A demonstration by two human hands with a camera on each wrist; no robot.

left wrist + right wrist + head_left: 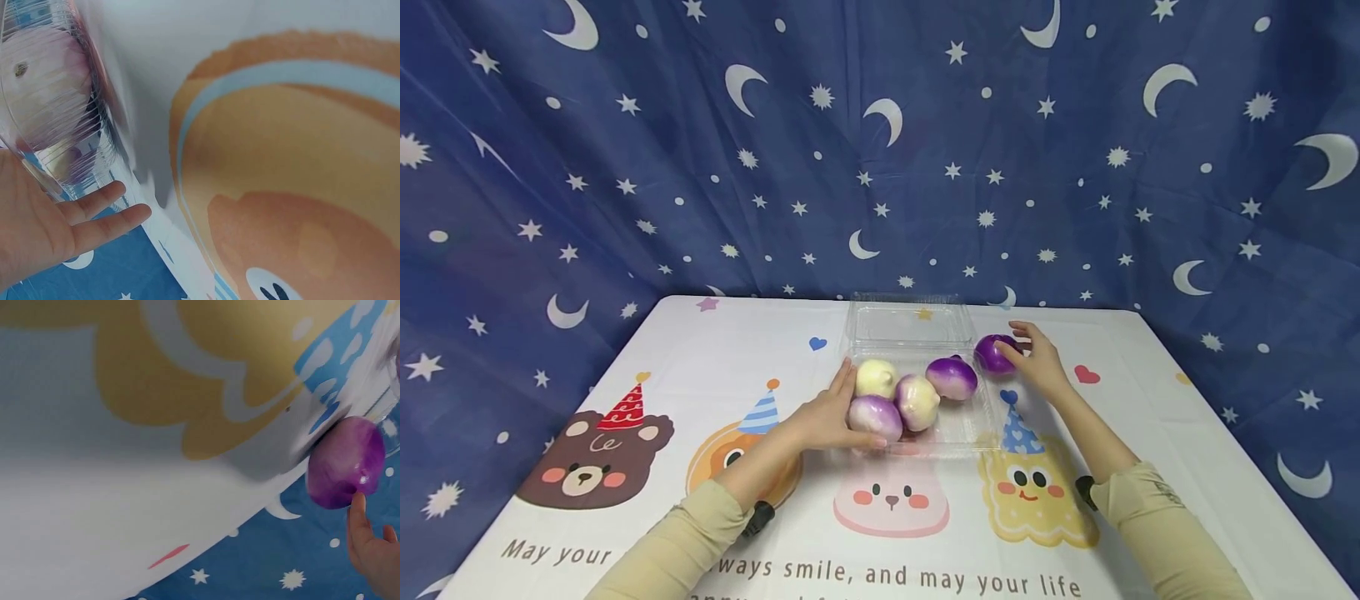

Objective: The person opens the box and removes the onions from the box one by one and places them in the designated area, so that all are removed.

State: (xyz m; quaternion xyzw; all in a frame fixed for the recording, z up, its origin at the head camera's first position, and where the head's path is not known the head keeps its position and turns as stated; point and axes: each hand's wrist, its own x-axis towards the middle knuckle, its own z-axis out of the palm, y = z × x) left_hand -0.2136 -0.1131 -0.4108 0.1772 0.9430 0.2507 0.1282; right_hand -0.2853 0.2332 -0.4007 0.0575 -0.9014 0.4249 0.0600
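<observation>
A clear plastic clamshell box (955, 433) lies with its lid (910, 325) folded back. Inside are several round purple-and-white onions, among them a pale one (876, 379) and a purple-topped one (952, 378). My left hand (829, 417) rests along the box's left side, fingers straight and thumb across the front corner. Just outside the right wall sits a deep purple onion (996, 354). My right hand (1036, 360) is beside it, thumb touching its side and fingers spread behind. In the right wrist view, one fingertip meets this onion (347, 462) near its end.
A white cloth with printed animal faces, such as a brown bear (595, 467), and lettering covers the table. Behind the table's back edge hangs a blue curtain (880, 167) with moons and stars. The lid reaches close to that edge.
</observation>
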